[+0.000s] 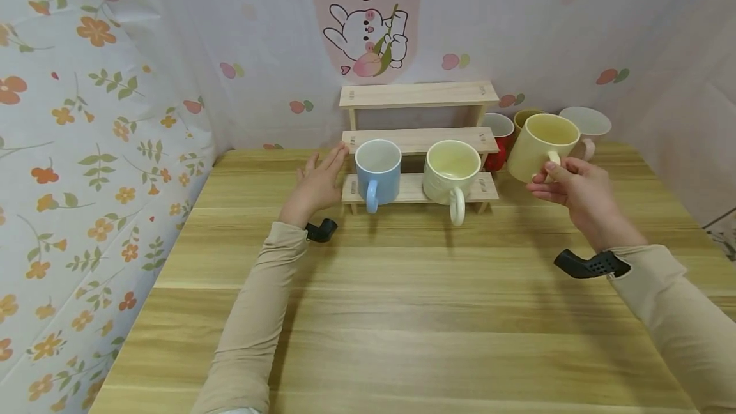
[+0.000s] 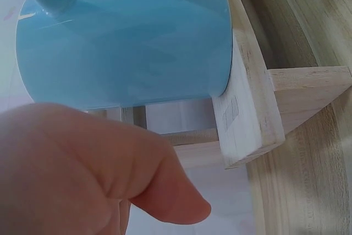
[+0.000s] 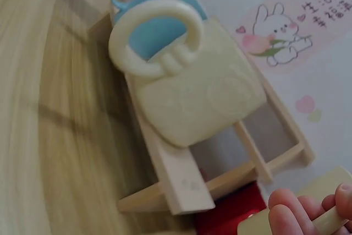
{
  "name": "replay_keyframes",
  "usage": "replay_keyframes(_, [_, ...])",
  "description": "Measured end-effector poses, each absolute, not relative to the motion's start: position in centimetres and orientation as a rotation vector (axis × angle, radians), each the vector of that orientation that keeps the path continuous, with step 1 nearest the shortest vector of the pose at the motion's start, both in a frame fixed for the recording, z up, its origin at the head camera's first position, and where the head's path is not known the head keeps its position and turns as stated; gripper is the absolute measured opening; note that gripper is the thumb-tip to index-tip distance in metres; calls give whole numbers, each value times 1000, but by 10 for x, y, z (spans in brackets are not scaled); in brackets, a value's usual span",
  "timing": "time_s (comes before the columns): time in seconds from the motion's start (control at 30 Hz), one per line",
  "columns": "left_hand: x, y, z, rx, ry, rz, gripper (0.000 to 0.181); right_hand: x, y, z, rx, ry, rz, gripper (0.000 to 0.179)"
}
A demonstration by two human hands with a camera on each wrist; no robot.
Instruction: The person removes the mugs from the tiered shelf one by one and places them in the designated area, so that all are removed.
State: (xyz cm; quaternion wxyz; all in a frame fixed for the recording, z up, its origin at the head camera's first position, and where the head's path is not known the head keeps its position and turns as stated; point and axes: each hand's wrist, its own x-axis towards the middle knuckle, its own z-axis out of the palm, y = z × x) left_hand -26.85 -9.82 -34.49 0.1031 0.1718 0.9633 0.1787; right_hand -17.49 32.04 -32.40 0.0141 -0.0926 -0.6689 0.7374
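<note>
By its handle, my right hand (image 1: pixel 586 187) pinches a pale yellow mug (image 1: pixel 537 149), held tilted to the right of a three-tier wooden rack (image 1: pixel 414 141). My left hand (image 1: pixel 317 187) reaches to the rack's left side, fingers extended, fingertips at the left end of the middle tier. On the lowest tier stand a blue mug (image 1: pixel 379 174) and a cream mug (image 1: pixel 448 174), both with handles toward me. In the left wrist view, the thumb (image 2: pixel 170 191) is near the blue mug without gripping it.
Behind the held mug are a red mug with a white inside (image 1: pixel 496 155), a darker yellow mug (image 1: pixel 526 115) and a white mug (image 1: pixel 586 121). The wooden table (image 1: pixel 431 312) spreads in front of the rack. A printed cloth (image 1: pixel 259 30) hangs behind.
</note>
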Motion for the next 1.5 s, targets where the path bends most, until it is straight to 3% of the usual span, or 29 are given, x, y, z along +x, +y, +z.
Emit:
replay_keyframes(0.93, [-273, -97, -344, 524, 2877, 447, 85, -203, 318, -382, -241, -1920, 2467, 18])
replay_keyframes(1.5, [-271, -97, -348, 517, 2854, 496, 86, -211, 312, -398, -317, -2012, 2358, 17])
